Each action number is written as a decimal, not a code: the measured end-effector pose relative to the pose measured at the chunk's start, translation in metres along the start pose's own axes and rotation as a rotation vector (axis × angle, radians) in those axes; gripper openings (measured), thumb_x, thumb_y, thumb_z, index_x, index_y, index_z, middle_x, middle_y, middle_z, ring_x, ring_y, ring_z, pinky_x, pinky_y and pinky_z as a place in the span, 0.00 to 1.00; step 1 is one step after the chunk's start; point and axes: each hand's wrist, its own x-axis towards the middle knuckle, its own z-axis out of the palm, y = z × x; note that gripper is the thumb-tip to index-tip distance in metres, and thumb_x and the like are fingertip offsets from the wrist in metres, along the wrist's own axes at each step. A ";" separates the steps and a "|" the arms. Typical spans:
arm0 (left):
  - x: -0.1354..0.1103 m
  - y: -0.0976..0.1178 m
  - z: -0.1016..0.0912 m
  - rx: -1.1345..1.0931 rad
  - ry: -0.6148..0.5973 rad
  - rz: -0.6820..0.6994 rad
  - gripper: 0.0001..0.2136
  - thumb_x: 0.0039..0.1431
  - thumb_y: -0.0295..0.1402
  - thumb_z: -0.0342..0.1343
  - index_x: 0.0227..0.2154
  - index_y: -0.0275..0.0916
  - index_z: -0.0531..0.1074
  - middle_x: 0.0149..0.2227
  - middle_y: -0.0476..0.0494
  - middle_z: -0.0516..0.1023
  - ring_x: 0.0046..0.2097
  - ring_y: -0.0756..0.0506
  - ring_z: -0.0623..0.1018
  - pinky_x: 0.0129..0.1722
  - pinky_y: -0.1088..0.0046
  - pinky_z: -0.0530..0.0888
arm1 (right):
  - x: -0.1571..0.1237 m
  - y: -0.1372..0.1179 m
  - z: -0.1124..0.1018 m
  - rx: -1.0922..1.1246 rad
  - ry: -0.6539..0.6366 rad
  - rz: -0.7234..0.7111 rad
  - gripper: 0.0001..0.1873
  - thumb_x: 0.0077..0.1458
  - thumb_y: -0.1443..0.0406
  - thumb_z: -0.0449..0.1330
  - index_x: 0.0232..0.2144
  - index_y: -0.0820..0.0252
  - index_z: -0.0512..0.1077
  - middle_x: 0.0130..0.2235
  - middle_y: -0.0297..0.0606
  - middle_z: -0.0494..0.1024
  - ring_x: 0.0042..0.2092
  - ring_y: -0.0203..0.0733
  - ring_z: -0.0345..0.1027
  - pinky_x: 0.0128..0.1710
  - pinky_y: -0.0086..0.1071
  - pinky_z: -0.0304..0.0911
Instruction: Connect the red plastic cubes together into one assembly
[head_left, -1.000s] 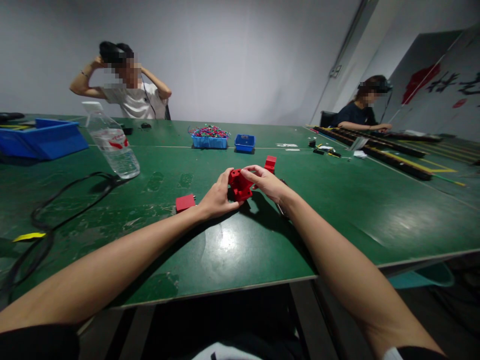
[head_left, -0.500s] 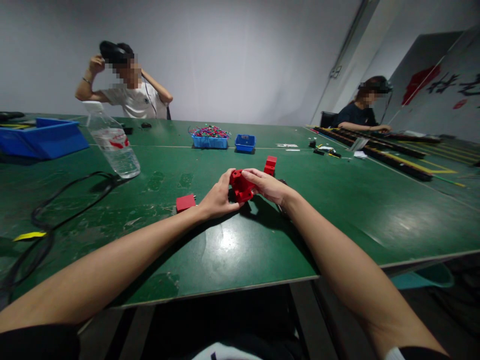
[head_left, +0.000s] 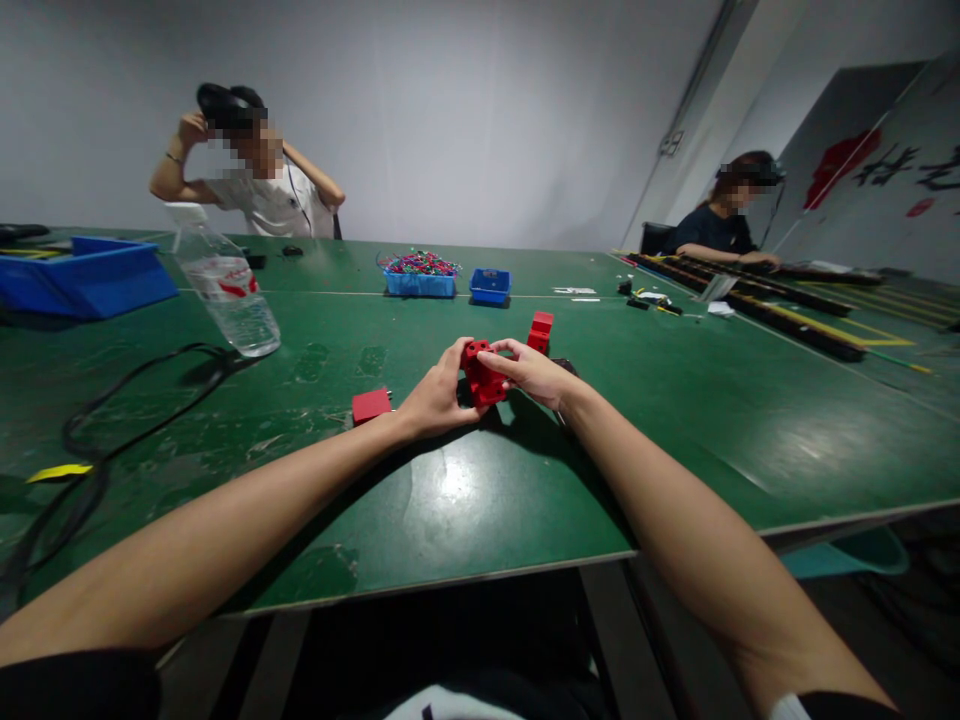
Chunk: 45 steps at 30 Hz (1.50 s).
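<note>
Between my two hands is a red block-like part with round holes, held just above the green table. My left hand grips its left side, thumb low and fingers at the top. From the right, my right hand pinches its upper side with thumb and fingers, which cover some of it. A red block with small metal pins lies left of my left hand. Beyond my right hand stands another red block. A dark object, partly hidden, lies behind my right wrist.
A tilted water bottle and black cables are on the left, near a large blue bin. Further back sit a blue tray of colourful wires and a small blue tray. Two people sit across the table.
The red part has turned slightly in my hands, so its holed top shows more. My right fingers have shifted a little on it.
</note>
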 end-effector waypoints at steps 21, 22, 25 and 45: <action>0.000 0.004 -0.001 0.063 -0.066 -0.022 0.44 0.45 0.41 0.63 0.62 0.33 0.46 0.61 0.25 0.60 0.62 0.32 0.64 0.60 0.52 0.66 | -0.003 -0.001 0.008 -0.008 0.020 0.041 0.24 0.49 0.50 0.64 0.40 0.58 0.64 0.32 0.34 0.75 0.29 0.34 0.69 0.25 0.26 0.63; 0.001 0.005 -0.002 0.067 -0.076 -0.031 0.44 0.46 0.42 0.63 0.62 0.32 0.46 0.60 0.25 0.60 0.62 0.32 0.65 0.59 0.52 0.67 | -0.003 0.000 0.008 0.012 0.011 0.044 0.23 0.50 0.50 0.64 0.41 0.58 0.64 0.32 0.34 0.76 0.29 0.34 0.69 0.25 0.26 0.64; 0.001 0.007 -0.003 0.087 -0.092 -0.040 0.44 0.46 0.43 0.62 0.62 0.35 0.46 0.60 0.26 0.61 0.60 0.32 0.68 0.56 0.52 0.69 | -0.002 0.000 0.009 0.054 -0.032 0.027 0.21 0.52 0.52 0.64 0.43 0.56 0.67 0.34 0.34 0.76 0.30 0.34 0.70 0.26 0.26 0.65; 0.006 0.044 -0.039 0.795 -0.392 -0.442 0.51 0.43 0.69 0.48 0.62 0.33 0.57 0.53 0.18 0.70 0.48 0.23 0.75 0.47 0.46 0.68 | -0.009 -0.008 0.007 -0.097 -0.039 -0.109 0.21 0.52 0.50 0.61 0.42 0.58 0.71 0.33 0.33 0.76 0.30 0.32 0.66 0.27 0.24 0.61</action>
